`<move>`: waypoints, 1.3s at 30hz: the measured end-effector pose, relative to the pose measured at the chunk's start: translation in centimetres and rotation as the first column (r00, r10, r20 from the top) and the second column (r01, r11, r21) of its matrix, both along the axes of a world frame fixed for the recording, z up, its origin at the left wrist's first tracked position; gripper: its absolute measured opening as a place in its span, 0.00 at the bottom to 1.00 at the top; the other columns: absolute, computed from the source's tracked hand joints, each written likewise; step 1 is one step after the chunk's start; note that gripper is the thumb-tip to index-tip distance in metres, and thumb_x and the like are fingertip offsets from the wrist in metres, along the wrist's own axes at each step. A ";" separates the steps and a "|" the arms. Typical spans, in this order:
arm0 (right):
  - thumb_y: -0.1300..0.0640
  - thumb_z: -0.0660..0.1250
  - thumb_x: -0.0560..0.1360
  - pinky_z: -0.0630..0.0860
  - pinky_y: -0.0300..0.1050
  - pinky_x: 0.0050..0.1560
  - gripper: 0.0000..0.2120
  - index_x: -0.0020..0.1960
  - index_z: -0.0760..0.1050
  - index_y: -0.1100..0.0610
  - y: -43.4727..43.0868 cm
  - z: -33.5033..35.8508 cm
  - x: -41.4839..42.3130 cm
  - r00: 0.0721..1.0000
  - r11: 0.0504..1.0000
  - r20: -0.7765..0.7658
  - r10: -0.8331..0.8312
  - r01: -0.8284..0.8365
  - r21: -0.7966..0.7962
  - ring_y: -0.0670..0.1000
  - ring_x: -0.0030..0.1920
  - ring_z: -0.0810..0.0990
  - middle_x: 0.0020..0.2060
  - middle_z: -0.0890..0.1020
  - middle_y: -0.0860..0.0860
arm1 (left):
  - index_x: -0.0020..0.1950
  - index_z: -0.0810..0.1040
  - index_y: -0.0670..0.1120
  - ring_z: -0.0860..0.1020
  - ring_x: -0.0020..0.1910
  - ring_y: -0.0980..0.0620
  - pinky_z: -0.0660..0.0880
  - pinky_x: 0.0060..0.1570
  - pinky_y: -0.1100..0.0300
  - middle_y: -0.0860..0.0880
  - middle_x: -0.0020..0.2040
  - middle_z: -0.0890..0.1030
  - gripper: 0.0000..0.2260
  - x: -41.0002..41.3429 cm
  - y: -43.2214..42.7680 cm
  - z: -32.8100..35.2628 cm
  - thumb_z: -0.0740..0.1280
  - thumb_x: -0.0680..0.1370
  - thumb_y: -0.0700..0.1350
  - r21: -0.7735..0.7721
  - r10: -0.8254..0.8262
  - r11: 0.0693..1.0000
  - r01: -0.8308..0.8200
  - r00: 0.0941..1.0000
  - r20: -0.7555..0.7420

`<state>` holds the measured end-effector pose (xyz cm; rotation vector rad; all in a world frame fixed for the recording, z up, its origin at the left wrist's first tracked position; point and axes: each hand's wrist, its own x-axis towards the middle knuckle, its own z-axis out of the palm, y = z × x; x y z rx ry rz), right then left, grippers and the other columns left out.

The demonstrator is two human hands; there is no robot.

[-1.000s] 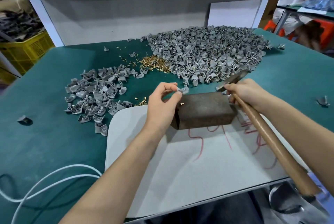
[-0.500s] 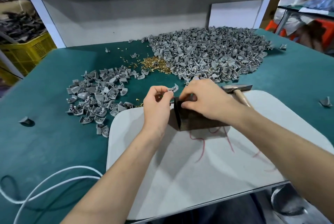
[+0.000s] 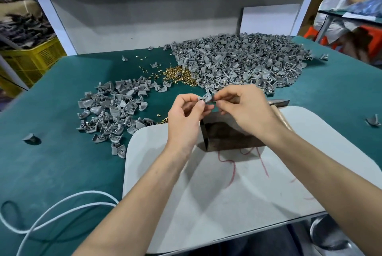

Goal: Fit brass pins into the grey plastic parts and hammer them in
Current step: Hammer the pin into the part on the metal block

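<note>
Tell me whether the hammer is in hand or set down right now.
Set down. The hammer lies on the table beside the metal block, while left hand and right hand pinch a grey part.

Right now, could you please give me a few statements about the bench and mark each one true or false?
1. Both hands pinch one grey plastic part above the metal block. True.
2. The right hand grips the hammer. False: the hammer lies on the bench behind that hand.
3. The brass pins lie between the two grey piles. True.
4. The left hand rests flat on the white board. False: it is raised, holding the part.
</note>
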<state>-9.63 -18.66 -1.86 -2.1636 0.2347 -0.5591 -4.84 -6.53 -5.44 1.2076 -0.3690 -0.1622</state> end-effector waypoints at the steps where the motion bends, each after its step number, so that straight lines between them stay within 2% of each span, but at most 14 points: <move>1: 0.70 0.66 0.74 0.80 0.36 0.40 0.09 0.45 0.81 0.58 0.0 0.0 0.0 1.000 1.000 -0.002 0.001 -0.001 0.022 0.47 0.31 0.80 0.32 0.80 0.48 | 0.45 0.73 0.44 0.83 0.40 0.53 0.79 0.49 0.60 0.45 0.41 0.81 0.07 0.0 0.0 0.0 0.62 0.78 0.32 -0.015 -0.009 1.000 0.009 1.000 -0.017; 3: 0.70 0.66 0.74 0.80 0.36 0.41 0.08 0.47 0.82 0.60 0.0 0.1 -0.1 1.000 0.999 -0.003 -0.022 0.022 0.031 0.48 0.32 0.82 0.32 0.81 0.48 | 0.45 0.73 0.45 0.83 0.42 0.52 0.79 0.52 0.56 0.45 0.43 0.81 0.07 0.0 0.1 0.0 0.63 0.78 0.33 0.021 0.002 1.000 -0.002 1.000 -0.001; 6: 0.70 0.67 0.73 0.81 0.41 0.40 0.09 0.42 0.80 0.57 -0.2 0.9 -0.3 0.997 0.998 0.038 -0.067 0.067 0.005 0.52 0.34 0.83 0.34 0.81 0.54 | 0.44 0.72 0.46 0.83 0.41 0.52 0.77 0.51 0.53 0.43 0.42 0.81 0.08 -0.1 0.1 -0.1 0.64 0.77 0.33 0.178 0.049 0.982 -0.069 0.992 0.118; 8: 0.70 0.68 0.72 0.81 0.41 0.39 0.12 0.38 0.78 0.54 -0.4 1.6 -0.5 0.997 0.999 0.061 -0.044 0.042 0.029 0.52 0.33 0.83 0.34 0.82 0.56 | 0.42 0.72 0.47 0.81 0.41 0.50 0.75 0.48 0.55 0.47 0.39 0.80 0.09 -0.1 0.2 -0.2 0.65 0.75 0.33 0.251 0.057 0.962 -0.111 0.975 0.214; 10: 0.71 0.68 0.72 0.81 0.39 0.38 0.12 0.38 0.78 0.54 -0.2 2.0 -0.6 0.999 0.999 0.049 0.023 -0.025 0.024 0.50 0.33 0.83 0.34 0.82 0.56 | 0.42 0.73 0.46 0.78 0.39 0.55 0.72 0.44 0.61 0.52 0.37 0.78 0.08 -0.1 0.2 -0.3 0.66 0.74 0.33 0.302 0.044 0.943 -0.140 0.952 0.302; 14: 0.68 0.70 0.71 0.76 0.29 0.40 0.06 0.41 0.79 0.57 0.2 2.1 -0.3 0.997 0.969 0.006 0.083 -0.079 -0.232 0.46 0.35 0.80 0.35 0.81 0.52 | 0.42 0.74 0.47 0.77 0.38 0.60 0.70 0.42 0.68 0.55 0.37 0.78 0.08 -0.2 0.3 -0.1 0.67 0.73 0.34 0.312 0.030 0.940 -0.140 0.943 0.333; 17: 0.66 0.71 0.71 0.74 0.32 0.43 0.06 0.41 0.79 0.55 0.1 1.7 -0.3 0.998 0.943 0.000 0.059 -0.055 -0.329 0.48 0.38 0.79 0.38 0.81 0.51 | 0.41 0.74 0.50 0.77 0.39 0.57 0.71 0.45 0.58 0.53 0.36 0.79 0.10 -0.1 0.4 0.1 0.67 0.74 0.35 0.288 0.018 0.952 -0.103 0.958 0.285; 18: 0.66 0.70 0.72 0.77 0.37 0.43 0.07 0.41 0.78 0.55 0.0 1.4 -0.4 0.999 0.962 -0.013 0.053 -0.054 -0.269 0.50 0.39 0.80 0.39 0.81 0.52 | 0.41 0.74 0.49 0.77 0.39 0.56 0.72 0.46 0.56 0.52 0.36 0.79 0.09 -0.1 0.4 0.1 0.67 0.75 0.35 0.271 0.012 0.959 -0.085 0.966 0.259; 20: 0.70 0.68 0.73 0.82 0.45 0.41 0.10 0.39 0.76 0.56 0.2 0.9 -0.5 0.997 0.997 -0.025 0.071 -0.071 -0.018 0.53 0.40 0.81 0.38 0.80 0.55 | 0.43 0.77 0.48 0.78 0.40 0.57 0.74 0.48 0.58 0.52 0.38 0.80 0.08 -0.1 0.4 0.1 0.67 0.75 0.35 0.225 -0.001 0.973 -0.046 0.979 0.203; 23: 0.73 0.65 0.74 0.82 0.44 0.39 0.12 0.38 0.76 0.58 0.2 0.7 -0.6 0.996 0.951 0.042 0.073 -0.083 0.299 0.51 0.38 0.81 0.36 0.78 0.56 | 0.49 0.80 0.44 0.79 0.41 0.60 0.76 0.47 0.66 0.52 0.40 0.82 0.06 0.0 0.3 0.1 0.68 0.75 0.35 0.124 -0.046 0.992 0.031 0.992 0.118; 25: 0.73 0.65 0.73 0.82 0.43 0.39 0.10 0.38 0.76 0.60 0.4 0.5 -0.6 0.996 0.914 0.081 0.035 -0.064 0.402 0.51 0.37 0.81 0.37 0.78 0.58 | 0.49 0.81 0.44 0.79 0.40 0.63 0.75 0.44 0.70 0.56 0.39 0.83 0.07 0.1 0.2 0.2 0.69 0.74 0.34 0.066 -0.084 0.995 0.079 0.994 0.074; 28: 0.73 0.66 0.73 0.82 0.45 0.42 0.08 0.40 0.76 0.62 0.8 0.1 -0.6 0.995 0.891 0.097 -0.010 -0.035 0.454 0.52 0.39 0.82 0.37 0.78 0.58 | 0.47 0.81 0.46 0.79 0.41 0.62 0.75 0.45 0.70 0.56 0.38 0.83 0.08 0.1 0.1 0.1 0.69 0.74 0.34 0.047 -0.100 0.994 0.098 0.994 0.051; 32: 0.73 0.64 0.74 0.81 0.43 0.42 0.09 0.39 0.76 0.63 1.1 -0.3 -0.6 0.988 0.840 0.152 0.012 -0.092 0.534 0.50 0.39 0.82 0.36 0.79 0.56 | 0.47 0.81 0.47 0.79 0.44 0.57 0.77 0.54 0.62 0.53 0.41 0.83 0.06 0.2 0.2 -0.1 0.69 0.75 0.36 0.039 -0.099 0.994 0.098 0.995 0.015; 39: 0.72 0.64 0.74 0.82 0.48 0.45 0.11 0.38 0.76 0.59 1.0 -1.5 -0.5 0.990 0.857 0.143 -0.006 -0.068 0.510 0.53 0.39 0.83 0.35 0.80 0.54 | 0.48 0.81 0.45 0.79 0.42 0.61 0.76 0.49 0.67 0.53 0.41 0.83 0.05 0.9 0.4 -0.4 0.70 0.74 0.37 0.121 -0.112 0.987 0.105 0.993 0.048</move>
